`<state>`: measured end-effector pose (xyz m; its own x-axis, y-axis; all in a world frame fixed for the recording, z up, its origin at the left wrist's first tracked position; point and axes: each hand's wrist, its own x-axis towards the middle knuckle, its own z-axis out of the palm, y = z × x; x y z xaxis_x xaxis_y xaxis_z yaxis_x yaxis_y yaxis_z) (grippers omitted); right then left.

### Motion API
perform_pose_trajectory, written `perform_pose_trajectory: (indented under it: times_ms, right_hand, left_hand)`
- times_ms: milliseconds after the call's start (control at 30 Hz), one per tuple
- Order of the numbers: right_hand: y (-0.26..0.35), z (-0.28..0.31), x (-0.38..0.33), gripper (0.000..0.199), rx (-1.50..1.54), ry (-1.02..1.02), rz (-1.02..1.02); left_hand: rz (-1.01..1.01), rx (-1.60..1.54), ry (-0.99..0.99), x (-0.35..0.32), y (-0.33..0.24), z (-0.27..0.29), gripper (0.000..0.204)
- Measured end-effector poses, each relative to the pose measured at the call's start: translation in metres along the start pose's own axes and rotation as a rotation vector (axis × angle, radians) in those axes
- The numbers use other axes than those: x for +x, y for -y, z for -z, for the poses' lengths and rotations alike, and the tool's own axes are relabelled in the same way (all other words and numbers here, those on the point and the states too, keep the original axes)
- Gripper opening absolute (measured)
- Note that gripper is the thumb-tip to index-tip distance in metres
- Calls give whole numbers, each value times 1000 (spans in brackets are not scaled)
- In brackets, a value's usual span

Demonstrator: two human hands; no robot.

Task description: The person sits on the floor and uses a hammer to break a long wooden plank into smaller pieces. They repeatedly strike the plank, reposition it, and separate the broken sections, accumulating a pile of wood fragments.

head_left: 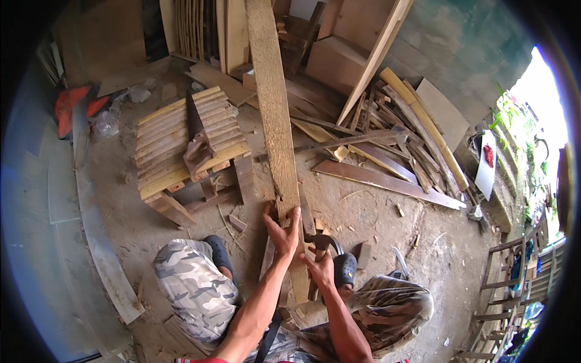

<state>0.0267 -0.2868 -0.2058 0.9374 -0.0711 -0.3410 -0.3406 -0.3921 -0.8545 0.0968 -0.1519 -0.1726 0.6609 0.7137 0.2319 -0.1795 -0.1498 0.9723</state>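
A long rough-sawn plank (275, 115) runs from between my legs away to the top of the view. My left hand (283, 235) is closed round the plank, thumb on its right side and fingers at the left edge. Just nearer, on the right edge, my right hand (319, 267) is closed round a hammer (327, 241), its dark curved head showing above the fingers. The right thumb lies against the plank's side. Much of the hammer's handle is hidden by the hand. Under the plank are other wood pieces, partly covered.
A handsaw (197, 148) lies on a low slatted wooden stool (157, 139) to the left. Scrap wood (417, 151) is heaped at the far right, with a dark board (387, 181) before it. A wooden block (364, 255) sits by my right foot. Wooden panels (363, 48) lean at the back.
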Motion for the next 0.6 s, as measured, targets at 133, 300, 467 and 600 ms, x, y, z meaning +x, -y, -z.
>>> perform_pose_trajectory:
  times_ms: [133, 300, 467, 600]
  right_hand:
    - [15, -3, 13, 66, -23, -16, -17]
    - [2, -8, 43, 40, -3, -304, 244]
    - [41, 5, 33, 38, 101, -355, 201]
    - [44, 10, 38, 39, 149, -428, 154]
  left_hand:
    - [69, -141, 90, 19, -13, 9, 63]
    - [78, -146, 9, 28, -26, 10, 57]
    - [3, -161, 37, 17, -23, 17, 53]
    - [250, 11, 168, 2, -12, 19, 48]
